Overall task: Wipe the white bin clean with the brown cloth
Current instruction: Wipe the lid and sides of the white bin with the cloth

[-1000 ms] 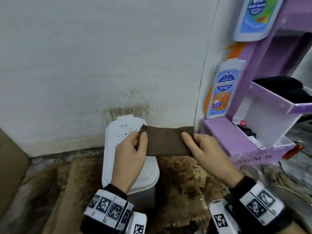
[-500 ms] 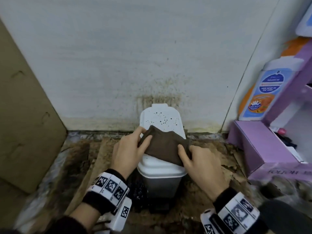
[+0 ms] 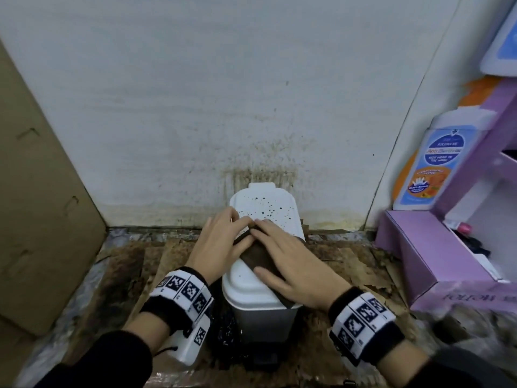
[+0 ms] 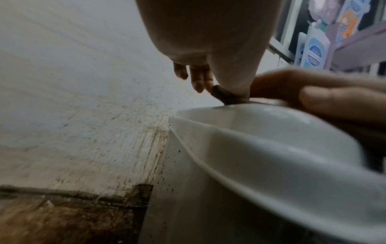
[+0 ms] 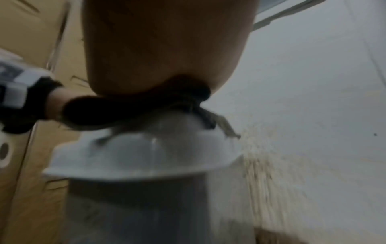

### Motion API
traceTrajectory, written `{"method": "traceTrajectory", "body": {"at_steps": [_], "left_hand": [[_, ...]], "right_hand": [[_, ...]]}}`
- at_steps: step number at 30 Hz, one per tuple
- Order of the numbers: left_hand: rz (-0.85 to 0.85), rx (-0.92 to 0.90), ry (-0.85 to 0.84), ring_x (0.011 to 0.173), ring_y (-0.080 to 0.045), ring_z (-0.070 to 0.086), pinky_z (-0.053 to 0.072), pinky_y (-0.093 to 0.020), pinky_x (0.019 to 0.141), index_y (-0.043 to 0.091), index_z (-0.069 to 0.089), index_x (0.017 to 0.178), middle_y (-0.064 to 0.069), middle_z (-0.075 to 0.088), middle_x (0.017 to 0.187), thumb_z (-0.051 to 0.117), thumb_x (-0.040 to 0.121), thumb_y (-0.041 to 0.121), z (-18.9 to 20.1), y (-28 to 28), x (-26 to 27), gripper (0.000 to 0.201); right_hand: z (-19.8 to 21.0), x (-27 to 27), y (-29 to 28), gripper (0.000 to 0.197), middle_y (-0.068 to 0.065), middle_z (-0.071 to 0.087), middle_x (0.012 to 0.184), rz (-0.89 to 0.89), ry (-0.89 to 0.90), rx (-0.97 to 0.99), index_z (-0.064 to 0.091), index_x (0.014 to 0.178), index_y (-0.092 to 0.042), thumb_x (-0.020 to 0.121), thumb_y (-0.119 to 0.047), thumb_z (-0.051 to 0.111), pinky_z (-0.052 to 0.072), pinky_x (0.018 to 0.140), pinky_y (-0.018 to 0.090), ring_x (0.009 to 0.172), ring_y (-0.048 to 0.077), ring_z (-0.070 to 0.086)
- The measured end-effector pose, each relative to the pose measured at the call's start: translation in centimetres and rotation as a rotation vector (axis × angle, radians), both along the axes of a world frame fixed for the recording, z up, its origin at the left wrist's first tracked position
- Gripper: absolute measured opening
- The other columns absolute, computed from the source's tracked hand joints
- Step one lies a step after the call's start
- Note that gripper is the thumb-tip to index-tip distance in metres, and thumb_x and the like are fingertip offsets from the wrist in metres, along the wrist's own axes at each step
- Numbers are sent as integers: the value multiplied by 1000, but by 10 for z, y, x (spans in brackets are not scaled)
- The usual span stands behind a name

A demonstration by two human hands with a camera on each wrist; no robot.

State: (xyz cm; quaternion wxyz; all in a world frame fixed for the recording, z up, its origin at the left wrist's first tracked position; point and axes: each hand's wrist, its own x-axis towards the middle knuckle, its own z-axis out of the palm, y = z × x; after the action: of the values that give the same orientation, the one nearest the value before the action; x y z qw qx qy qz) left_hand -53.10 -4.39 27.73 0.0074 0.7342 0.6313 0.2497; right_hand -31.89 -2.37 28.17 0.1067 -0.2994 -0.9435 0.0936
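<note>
A small white bin [image 3: 265, 204] stands on the floor against the wall, and the far part of its lid is speckled with dark spots. The brown cloth [image 3: 258, 256] lies across the lid's middle and right side. My right hand [image 3: 291, 261] lies flat on the cloth with straight fingers and presses it onto the lid. My left hand [image 3: 221, 242] is at the lid's left side and pinches the cloth's far left corner between thumb and index finger. The left wrist view shows that cloth end [image 4: 224, 96] under the thumb, above the bin lid [image 4: 271, 140]. Seen from the right wrist, the cloth [image 5: 125, 109] bunches under the palm on the lid [image 5: 146, 153].
A brown cardboard box [image 3: 42, 191] leans at the left. A purple shelf unit [image 3: 447, 247] with a bottle-shaped display [image 3: 430, 169] stands at the right. The wall [image 3: 260, 169] behind the bin is stained. Torn dirty cardboard [image 3: 349, 261] covers the floor.
Both hands brought the cloth from held up in the air down onto the bin lid. My right hand went from gripping its edge to lying flat on it.
</note>
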Motion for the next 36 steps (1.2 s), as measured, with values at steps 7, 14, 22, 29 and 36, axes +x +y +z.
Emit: {"method": "traceTrajectory", "body": {"at_steps": [7,14,22,29,36], "left_hand": [[23,-92,-308,135,-5,38,32,-37,113,31,34,150,18,32,151,40,101,59,-23,-28,-8,57],[2,-233,-353,153,-3,6,11,-27,121,32,-2,160,23,-3,166,39,71,96,-52,-44,5,117],[36,-217,-343,152,1,-12,1,-29,124,26,-10,161,18,-11,167,50,58,98,-56,-44,6,139],[6,-256,-437,152,3,-11,8,-32,125,34,-14,160,25,-13,165,64,62,90,-57,-43,4,137],[7,-240,-387,151,5,-11,6,-24,121,30,-12,160,25,-12,165,62,62,91,-56,-45,6,137]], "right_hand": [[-31,-1,-24,65,1,3,173,-283,1,90,15,164,-19,109,-52,20,13,128,36,159,13,0],[-27,-11,-20,66,6,0,173,-383,12,54,12,164,-15,109,-49,21,-1,127,27,159,16,-1],[-15,-16,58,67,4,-11,172,-322,-82,-151,3,164,-13,110,-48,21,-5,128,31,159,18,-10],[-14,-21,100,68,5,-12,172,-290,-113,-200,1,164,-11,110,-47,21,-3,129,36,158,17,-13],[-6,-10,68,66,5,-14,172,-283,-120,-166,-1,163,-10,111,-44,21,-12,124,28,158,17,-16]]}}
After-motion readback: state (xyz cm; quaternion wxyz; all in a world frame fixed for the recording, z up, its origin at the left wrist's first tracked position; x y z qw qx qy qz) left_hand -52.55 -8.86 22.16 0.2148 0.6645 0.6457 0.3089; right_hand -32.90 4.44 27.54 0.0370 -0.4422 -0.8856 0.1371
